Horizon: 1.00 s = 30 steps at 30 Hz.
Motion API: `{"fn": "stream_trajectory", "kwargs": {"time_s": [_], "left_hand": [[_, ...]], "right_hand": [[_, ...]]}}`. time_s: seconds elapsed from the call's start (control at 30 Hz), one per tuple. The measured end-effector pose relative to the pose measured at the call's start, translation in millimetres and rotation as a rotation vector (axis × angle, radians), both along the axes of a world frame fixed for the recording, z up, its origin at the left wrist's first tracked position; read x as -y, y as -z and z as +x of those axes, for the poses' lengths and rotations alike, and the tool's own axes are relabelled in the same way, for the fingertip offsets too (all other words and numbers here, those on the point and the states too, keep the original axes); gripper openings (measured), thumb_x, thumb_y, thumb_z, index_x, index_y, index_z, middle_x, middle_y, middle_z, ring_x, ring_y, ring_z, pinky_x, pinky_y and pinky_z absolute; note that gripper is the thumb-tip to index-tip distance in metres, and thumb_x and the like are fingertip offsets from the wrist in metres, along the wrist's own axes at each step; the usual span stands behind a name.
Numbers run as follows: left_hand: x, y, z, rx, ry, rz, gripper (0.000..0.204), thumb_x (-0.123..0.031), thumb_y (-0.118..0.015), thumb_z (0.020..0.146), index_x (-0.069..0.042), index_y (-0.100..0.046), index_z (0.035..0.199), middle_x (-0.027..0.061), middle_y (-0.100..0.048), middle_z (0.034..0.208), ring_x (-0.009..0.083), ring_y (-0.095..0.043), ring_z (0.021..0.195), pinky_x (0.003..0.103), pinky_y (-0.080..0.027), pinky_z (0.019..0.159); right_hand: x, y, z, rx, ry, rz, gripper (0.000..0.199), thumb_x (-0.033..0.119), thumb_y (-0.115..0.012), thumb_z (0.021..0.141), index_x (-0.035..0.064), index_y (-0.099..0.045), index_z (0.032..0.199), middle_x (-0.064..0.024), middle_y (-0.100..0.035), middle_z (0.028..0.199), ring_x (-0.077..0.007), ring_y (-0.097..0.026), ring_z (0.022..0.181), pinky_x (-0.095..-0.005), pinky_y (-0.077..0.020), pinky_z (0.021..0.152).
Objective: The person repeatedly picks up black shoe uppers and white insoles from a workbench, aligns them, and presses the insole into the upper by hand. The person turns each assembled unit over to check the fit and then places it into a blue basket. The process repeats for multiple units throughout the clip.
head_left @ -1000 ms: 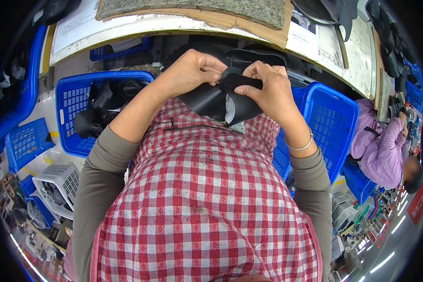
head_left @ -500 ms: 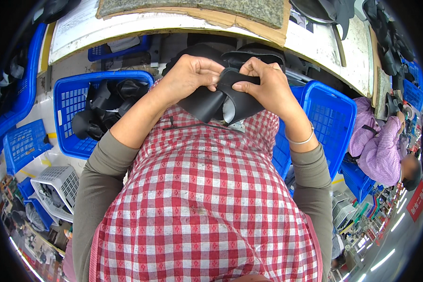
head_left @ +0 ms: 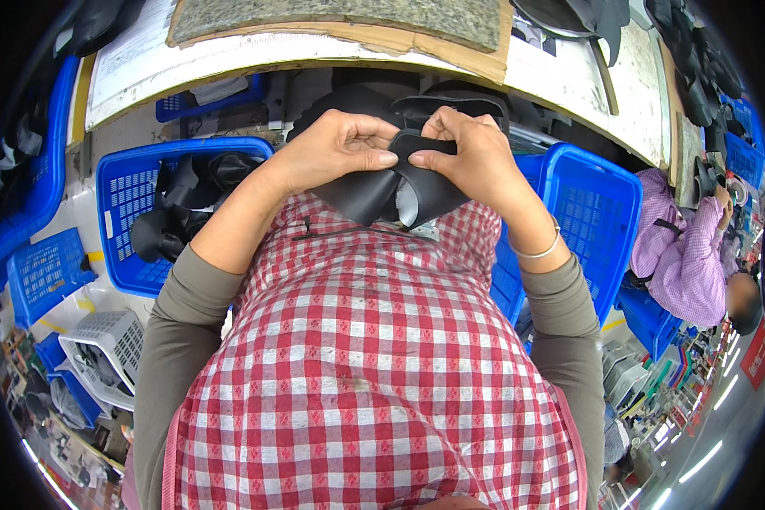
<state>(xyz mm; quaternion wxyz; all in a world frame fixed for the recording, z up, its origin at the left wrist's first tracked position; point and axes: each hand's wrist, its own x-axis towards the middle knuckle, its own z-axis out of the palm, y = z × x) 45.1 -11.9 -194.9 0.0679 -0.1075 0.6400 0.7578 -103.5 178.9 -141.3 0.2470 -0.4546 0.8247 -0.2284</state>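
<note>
A black leather shoe upper [head_left: 433, 197] is held up in front of my apron, its two sides hanging down with a pale lining showing in the gap between them. My left hand [head_left: 336, 153] pinches its top edge, thumb on the near face and fingers behind. At the other side of the same edge, my right hand [head_left: 474, 160] grips with thumb in front and bent fingers at the back. The two thumbs lie close together. What the fingertips behind the leather do is hidden.
Beyond my hands runs a white workbench [head_left: 132, 64] bearing a stone slab [head_left: 340, 21]. A blue basket [head_left: 119, 229] of black pieces stands at left, and another blue basket [head_left: 603, 212] at right. A person in a checked shirt [head_left: 688, 272] works farther right.
My left thumb has come down flat onto the near face of the leather, beside the right thumb. The upper's top edge now stands straighter between both hands.
</note>
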Motion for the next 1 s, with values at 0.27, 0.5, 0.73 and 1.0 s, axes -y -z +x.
{"fn": "stream_trajectory", "kwargs": {"time_s": [0.27,0.5,0.73,1.0], "left_hand": [[-9.7,-6.9,11.8,0.035,-0.17,0.005,0.016,-0.006,-0.079,0.093,0.002,-0.079,0.107,-0.0013,-0.069,0.087,0.0059,-0.06,0.079,0.024,-0.05,0.074],[15.9,-4.2,17.5,0.014,0.052,-0.013,0.033,-0.011,-0.084,0.089,-0.002,-0.078,0.121,0.0012,-0.069,0.099,0.0098,-0.063,0.09,0.027,-0.05,0.078],[21.3,-27.5,-18.1,0.08,0.438,-0.168,0.034,-0.011,-0.083,0.09,0.0,-0.076,0.122,0.0038,-0.077,0.101,0.0112,-0.068,0.091,0.028,-0.057,0.085],[-10.9,-22.9,-4.4,0.212,0.036,0.061,0.023,-0.005,-0.078,0.092,0.005,-0.077,0.113,0.005,-0.078,0.096,0.0089,-0.068,0.085,0.027,-0.057,0.08]], "right_hand": [[-17.0,-16.9,4.2,-0.129,0.222,-0.133,0.047,0.022,-0.096,0.072,0.0055,-0.07,0.108,-0.0067,-0.075,0.096,-0.0178,-0.074,0.091,-0.0324,-0.0584,0.081],[-25.9,-6.3,4.8,0.193,0.238,-0.058,0.052,0.024,-0.091,0.079,0.0032,-0.072,0.123,-0.0151,-0.078,0.103,-0.0261,-0.075,0.094,-0.0359,-0.0587,0.082],[-17.7,-12.3,11.4,0.137,0.215,-0.02,0.056,0.032,-0.09,0.078,0.0063,-0.072,0.124,-0.0183,-0.078,0.102,-0.0373,-0.075,0.097,-0.0423,-0.0581,0.084],[-15.1,-11.6,14.9,0.034,0.213,0.0,0.057,0.035,-0.089,0.078,0.0069,-0.071,0.124,-0.0186,-0.077,0.103,-0.0384,-0.074,0.098,-0.0453,-0.0576,0.083]]}}
